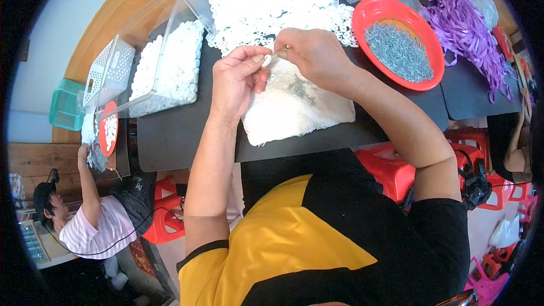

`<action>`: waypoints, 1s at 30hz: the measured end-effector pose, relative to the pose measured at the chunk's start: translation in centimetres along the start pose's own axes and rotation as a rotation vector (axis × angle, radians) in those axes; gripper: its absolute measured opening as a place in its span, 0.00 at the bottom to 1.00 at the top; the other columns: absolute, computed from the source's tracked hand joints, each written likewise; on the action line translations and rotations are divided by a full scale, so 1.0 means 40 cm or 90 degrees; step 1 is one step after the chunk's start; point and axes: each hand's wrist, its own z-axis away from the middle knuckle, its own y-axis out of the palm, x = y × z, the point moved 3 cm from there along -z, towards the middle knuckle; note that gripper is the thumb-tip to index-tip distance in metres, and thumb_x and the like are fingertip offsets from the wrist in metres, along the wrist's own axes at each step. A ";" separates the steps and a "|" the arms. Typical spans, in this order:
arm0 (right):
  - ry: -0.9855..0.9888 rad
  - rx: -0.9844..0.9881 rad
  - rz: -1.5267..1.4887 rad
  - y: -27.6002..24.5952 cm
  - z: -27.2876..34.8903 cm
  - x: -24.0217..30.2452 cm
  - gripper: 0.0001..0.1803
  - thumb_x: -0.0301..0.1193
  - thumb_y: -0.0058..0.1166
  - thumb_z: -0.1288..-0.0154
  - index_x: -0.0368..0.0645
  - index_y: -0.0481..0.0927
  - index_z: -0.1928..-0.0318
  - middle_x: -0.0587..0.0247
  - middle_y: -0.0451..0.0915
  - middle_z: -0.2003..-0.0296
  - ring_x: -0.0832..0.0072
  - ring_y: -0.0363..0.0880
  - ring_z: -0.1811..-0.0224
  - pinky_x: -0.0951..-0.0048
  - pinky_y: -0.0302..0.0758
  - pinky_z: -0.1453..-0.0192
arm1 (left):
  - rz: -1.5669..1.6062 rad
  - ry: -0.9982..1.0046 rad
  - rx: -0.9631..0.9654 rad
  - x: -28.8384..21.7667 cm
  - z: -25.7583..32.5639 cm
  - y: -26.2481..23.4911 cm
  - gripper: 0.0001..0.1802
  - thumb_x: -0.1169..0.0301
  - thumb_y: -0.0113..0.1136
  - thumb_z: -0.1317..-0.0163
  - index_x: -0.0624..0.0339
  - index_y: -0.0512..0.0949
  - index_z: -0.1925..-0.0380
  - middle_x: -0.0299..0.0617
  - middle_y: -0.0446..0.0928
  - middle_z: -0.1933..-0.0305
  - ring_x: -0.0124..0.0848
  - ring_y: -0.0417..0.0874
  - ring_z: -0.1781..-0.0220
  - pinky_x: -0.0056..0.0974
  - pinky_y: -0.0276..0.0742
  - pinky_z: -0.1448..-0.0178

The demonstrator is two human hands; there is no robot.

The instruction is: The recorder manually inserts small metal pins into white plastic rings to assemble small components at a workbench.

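Note:
Above a cream cloth (277, 122) on the dark table, my two hands meet. My left hand (233, 82) pinches a small white plastic piece (267, 60) between thumb and forefinger. My right hand (318, 59) is closed in a pinch right beside that piece, and what its fingertips hold is too small to make out. Grey bits (298, 88) lie on the cloth below my hands. Just beyond them a heap of white ring-like plastic pieces (266, 0) spills from a clear bin. At the right, a red basin (367, 51) holds many small grey metal pieces (399, 51).
To the left stands a clear bin (146, 93) of white pieces, near a white perforated basket (110, 73) and a green basket (63, 102). Purple ribbons (462, 34) lie far right. Another person (93, 224) works at the left. Red stools (388, 173) stand below the table.

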 end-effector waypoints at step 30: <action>-0.020 0.009 0.000 0.026 0.008 -0.005 0.06 0.29 0.51 0.43 0.45 0.77 0.64 0.53 0.79 0.78 0.53 0.81 0.71 0.52 0.72 0.67 | 0.009 0.026 -0.013 0.000 0.001 0.007 0.07 0.79 0.55 0.36 0.72 0.79 0.61 0.41 0.76 0.76 0.26 0.72 0.82 0.27 0.66 0.77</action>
